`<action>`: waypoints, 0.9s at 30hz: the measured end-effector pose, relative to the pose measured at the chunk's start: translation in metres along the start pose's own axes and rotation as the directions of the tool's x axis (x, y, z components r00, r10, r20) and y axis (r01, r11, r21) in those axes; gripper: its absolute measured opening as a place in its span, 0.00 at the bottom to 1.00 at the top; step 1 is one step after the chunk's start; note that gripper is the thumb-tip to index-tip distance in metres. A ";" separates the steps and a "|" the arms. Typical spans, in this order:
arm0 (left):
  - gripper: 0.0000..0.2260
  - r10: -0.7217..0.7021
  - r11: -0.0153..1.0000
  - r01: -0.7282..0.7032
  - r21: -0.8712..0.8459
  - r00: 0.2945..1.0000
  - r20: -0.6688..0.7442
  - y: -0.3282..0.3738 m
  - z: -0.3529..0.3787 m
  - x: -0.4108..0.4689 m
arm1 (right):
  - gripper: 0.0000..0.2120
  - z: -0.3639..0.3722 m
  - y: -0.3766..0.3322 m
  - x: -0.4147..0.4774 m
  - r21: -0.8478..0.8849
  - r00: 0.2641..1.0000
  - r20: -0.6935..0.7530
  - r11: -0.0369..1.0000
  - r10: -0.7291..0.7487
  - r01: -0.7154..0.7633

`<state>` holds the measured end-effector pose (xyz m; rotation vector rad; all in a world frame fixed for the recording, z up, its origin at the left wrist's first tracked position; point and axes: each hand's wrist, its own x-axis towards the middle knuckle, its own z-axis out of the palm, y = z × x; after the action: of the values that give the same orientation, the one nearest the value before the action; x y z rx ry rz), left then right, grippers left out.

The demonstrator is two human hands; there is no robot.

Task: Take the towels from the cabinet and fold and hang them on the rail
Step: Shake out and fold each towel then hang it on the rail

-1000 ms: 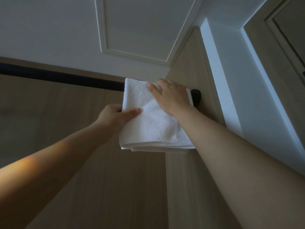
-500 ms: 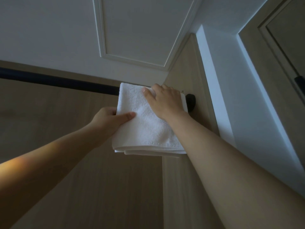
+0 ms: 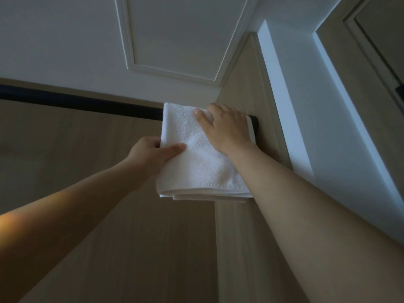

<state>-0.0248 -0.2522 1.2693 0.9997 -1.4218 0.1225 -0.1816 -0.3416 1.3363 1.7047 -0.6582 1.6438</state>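
One black rail (image 3: pixel 87 104) runs in from the wall's left edge. My left hand (image 3: pixel 150 153) pinches the left edge of the folded white towel (image 3: pixel 196 158), thumb in front, fingers behind. The towel hangs over the rail's right end, beside the wall mount (image 3: pixel 254 125). My right hand (image 3: pixel 227 130) rests flat on the towel's top, pressing, clasping nothing.

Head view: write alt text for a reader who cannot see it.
A folded white towel hangs at the right end of a dark rail; the left hand pinches its left edge, the right hand rests on top.
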 end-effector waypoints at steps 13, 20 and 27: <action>0.18 -0.078 0.981 0.116 -0.157 0.971 0.227 -0.019 -0.001 -0.016 | 0.30 0.010 0.010 -0.128 0.390 0.973 0.059 0.892 0.225 -0.230; 0.21 -0.078 0.970 0.146 -0.193 0.944 0.320 -0.023 -0.008 -0.020 | 0.19 -0.002 0.003 -0.133 0.659 0.823 0.199 0.548 0.533 -0.515; 0.21 -0.123 0.941 0.209 -0.265 0.944 0.307 -0.027 -0.003 -0.024 | 0.18 -0.016 0.012 -0.134 0.644 0.670 0.551 0.257 0.497 -0.721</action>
<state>-0.0108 -0.2550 1.2365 0.9087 -1.5540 -0.3669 -0.2122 -0.3497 1.2045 2.5854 -0.7823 2.6593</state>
